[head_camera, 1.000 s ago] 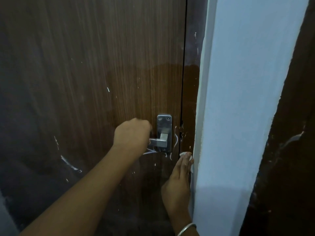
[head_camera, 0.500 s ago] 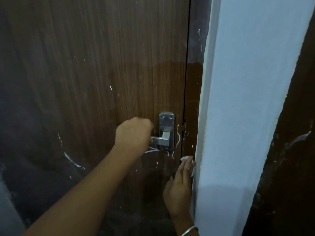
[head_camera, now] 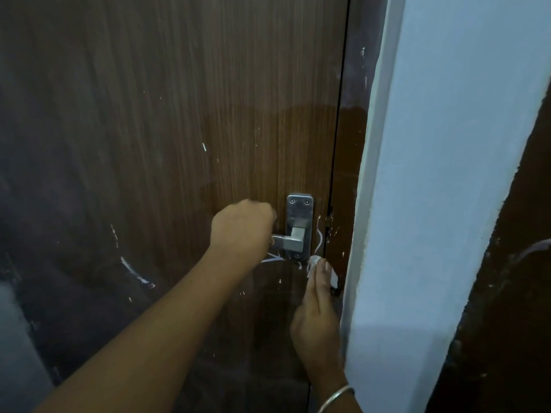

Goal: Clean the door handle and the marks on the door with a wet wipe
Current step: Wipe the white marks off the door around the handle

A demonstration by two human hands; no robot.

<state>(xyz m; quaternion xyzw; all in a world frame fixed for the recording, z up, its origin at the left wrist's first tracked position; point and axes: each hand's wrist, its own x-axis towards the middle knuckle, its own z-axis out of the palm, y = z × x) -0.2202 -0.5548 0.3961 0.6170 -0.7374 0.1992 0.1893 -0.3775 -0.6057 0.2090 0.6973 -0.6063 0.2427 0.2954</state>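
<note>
Door [head_camera: 179, 114]: brown wood grain, white marks [head_camera: 272, 259].
Left hand [head_camera: 241, 228]: fingers curled round door handle [head_camera: 286, 242].
Right hand [head_camera: 316, 317]: fingers straight, together.
Wet wipe [head_camera: 313, 260]: pressed under right fingertips [head_camera: 322, 272], poking past them, just below handle.

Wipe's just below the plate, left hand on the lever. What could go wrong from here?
1. The right hand presses the wet wipe flat beside the gap at the door's edge; if the left hand moves the door, fingers might get pinched.
2. The left hand covers much of the door handle, so that part may go unwiped.
3. The white streak far to the left could be missed.
</note>
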